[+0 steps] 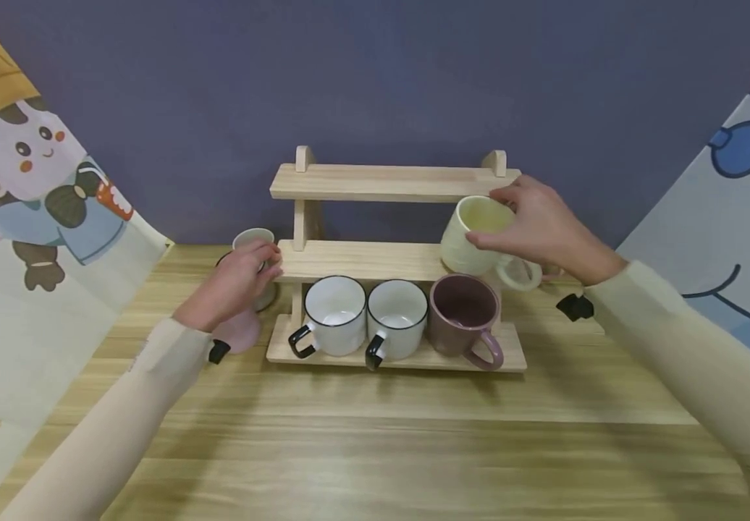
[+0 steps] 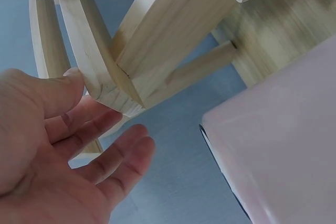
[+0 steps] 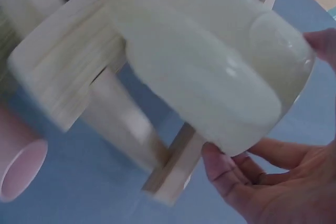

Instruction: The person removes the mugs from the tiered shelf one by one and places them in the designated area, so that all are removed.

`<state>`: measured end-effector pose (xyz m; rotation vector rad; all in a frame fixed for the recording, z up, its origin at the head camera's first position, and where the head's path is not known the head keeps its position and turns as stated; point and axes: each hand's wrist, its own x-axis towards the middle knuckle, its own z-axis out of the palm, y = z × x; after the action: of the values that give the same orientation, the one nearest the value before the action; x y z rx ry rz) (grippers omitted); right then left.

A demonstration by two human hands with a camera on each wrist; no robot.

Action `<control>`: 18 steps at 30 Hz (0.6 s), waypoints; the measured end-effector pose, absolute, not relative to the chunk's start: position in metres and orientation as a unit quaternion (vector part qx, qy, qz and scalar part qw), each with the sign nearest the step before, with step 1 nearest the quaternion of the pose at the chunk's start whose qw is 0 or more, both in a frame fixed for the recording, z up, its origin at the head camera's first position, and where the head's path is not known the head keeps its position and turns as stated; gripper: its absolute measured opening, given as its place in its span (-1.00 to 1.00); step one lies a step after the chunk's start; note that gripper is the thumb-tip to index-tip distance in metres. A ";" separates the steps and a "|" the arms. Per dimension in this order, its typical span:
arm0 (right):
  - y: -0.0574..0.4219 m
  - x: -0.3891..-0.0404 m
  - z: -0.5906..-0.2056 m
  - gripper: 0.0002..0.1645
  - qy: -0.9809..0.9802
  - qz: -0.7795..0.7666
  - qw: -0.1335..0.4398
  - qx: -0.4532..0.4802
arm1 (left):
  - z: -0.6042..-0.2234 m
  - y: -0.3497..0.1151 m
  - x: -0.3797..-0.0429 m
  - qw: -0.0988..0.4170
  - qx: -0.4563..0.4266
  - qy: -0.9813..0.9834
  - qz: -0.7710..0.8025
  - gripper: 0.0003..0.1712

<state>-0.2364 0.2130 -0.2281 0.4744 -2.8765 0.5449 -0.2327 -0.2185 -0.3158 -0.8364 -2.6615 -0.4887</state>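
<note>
My right hand (image 1: pixel 534 224) grips a pale yellow mug (image 1: pixel 462 242) by its upper body, at the right end of the middle shelf of a three-tier wooden rack (image 1: pixel 368 259). The mug's handle (image 3: pixel 205 66) fills much of the right wrist view. Whether its base touches the shelf, I cannot tell. At the opposite end, my left hand (image 1: pixel 238 282) holds the left tip of the middle shelf, thumb on the edge and fingers beneath. On the bottom shelf stand two white mugs (image 1: pixel 334 307) with black rims and a mauve mug (image 1: pixel 462 311), handles towards me.
Left of the rack, partly hidden by my left hand, are a pink cup (image 1: pixel 239 333) and a light cup (image 1: pixel 254 236). Another pink cup (image 3: pixel 21 156) lies right of the rack. A blue-grey backdrop (image 1: pixel 388 79) rises behind, with printed panels at both sides.
</note>
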 end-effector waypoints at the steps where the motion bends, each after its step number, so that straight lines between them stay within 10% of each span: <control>1: 0.218 -0.233 -0.227 0.09 -0.967 0.183 0.089 0.157 | -0.316 -0.218 -0.234 0.155 -0.293 -0.927 -0.173 -0.83; 18: 0.326 -0.198 -0.232 -0.06 -0.969 0.161 0.095 0.163 | -0.306 -0.217 -0.237 0.087 -0.288 -0.935 -0.185 -0.79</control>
<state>-0.1980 0.3263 -0.2321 0.4825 -2.8721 0.4759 -0.2366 -0.2175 -0.3060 -0.8576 -2.7856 -0.5519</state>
